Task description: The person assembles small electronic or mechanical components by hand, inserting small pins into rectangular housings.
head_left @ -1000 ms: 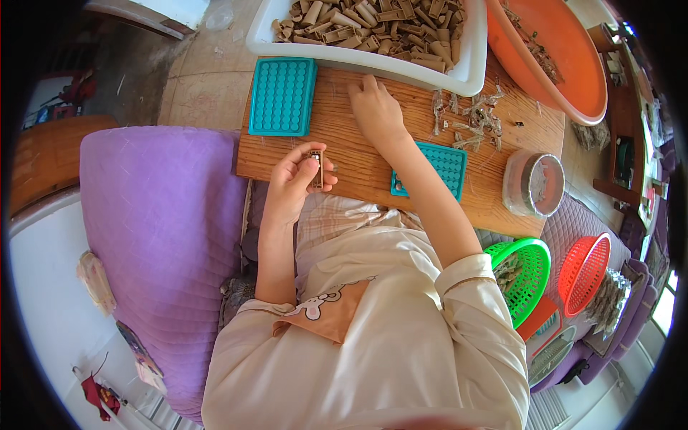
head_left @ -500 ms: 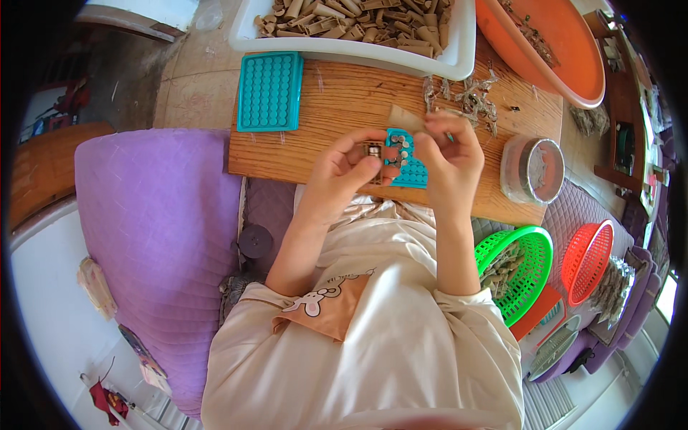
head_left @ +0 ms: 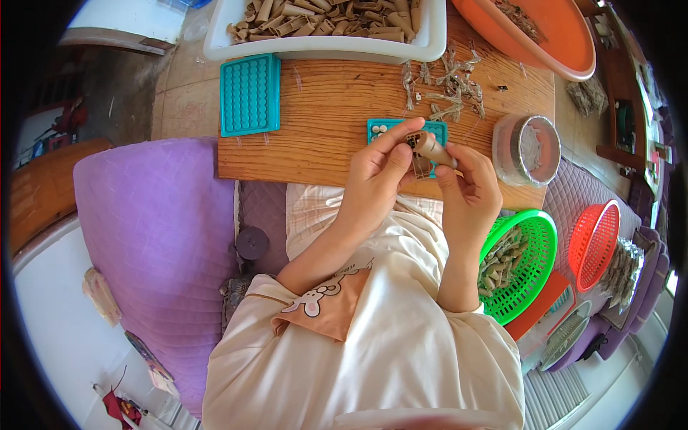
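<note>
We hold a small brown tube over the near edge of the wooden board, just above a small teal tray that our hands half cover. Our right hand pinches the tube between thumb and fingertips; our left hand is closed loosely beside it, its fingertips touching the tube's open end (what sits in that end is too small to make out).

At the far edge of the board a white tub is filled with brown tubes, its top cut off by the frame. To its right an orange basin holds a few dry scraps. A second, larger teal tray with rows of dimples lies on the board's left part. Loose dry shreds litter the board near the tub. A round clear container stands at the board's right end, with pale contents we cannot identify. By our right elbow a green basket holds rolled pieces, and a red basket stands beside it.
</note>
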A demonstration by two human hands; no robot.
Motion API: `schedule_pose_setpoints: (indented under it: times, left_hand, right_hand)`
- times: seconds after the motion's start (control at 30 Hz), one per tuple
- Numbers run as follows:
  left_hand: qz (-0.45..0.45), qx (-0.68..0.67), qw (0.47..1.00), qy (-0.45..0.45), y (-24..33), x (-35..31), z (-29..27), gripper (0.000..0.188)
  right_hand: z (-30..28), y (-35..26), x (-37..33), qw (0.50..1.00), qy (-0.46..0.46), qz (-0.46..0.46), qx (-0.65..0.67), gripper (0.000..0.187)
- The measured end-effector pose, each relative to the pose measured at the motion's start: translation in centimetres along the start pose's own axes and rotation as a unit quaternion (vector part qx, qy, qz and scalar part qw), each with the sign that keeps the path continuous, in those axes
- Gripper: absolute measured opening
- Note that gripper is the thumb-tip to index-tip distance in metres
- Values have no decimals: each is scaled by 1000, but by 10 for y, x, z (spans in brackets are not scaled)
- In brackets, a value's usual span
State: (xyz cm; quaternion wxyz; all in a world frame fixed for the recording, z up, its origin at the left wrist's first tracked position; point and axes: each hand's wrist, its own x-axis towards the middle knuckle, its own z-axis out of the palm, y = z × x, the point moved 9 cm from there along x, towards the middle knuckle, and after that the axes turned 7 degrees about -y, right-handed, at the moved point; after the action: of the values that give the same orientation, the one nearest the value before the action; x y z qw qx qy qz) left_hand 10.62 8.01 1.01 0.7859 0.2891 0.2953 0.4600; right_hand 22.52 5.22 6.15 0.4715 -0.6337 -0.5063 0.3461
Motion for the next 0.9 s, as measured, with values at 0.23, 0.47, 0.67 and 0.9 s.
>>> schedule_pose_setpoints:
  times: [0.23, 0.47, 0.67, 0.9]
  left_hand:
    - [67, 30, 997, -15, 12, -4, 10, 30]
    - [82, 62, 994, -44, 13, -4, 13, 37]
    - [84, 51, 993, -61, 16, -5, 18, 41]
    - [112, 137, 984, -36, 18, -10, 22, 32]
  right_hand:
    - [2, 32, -16, 966, 39, 16, 254, 20]
    - [20, 39, -25, 948, 58, 15, 313, 20]
    - [21, 41, -29, 948, 60, 25, 312, 22]
    - [27, 24, -17, 983, -12, 23, 183, 21]
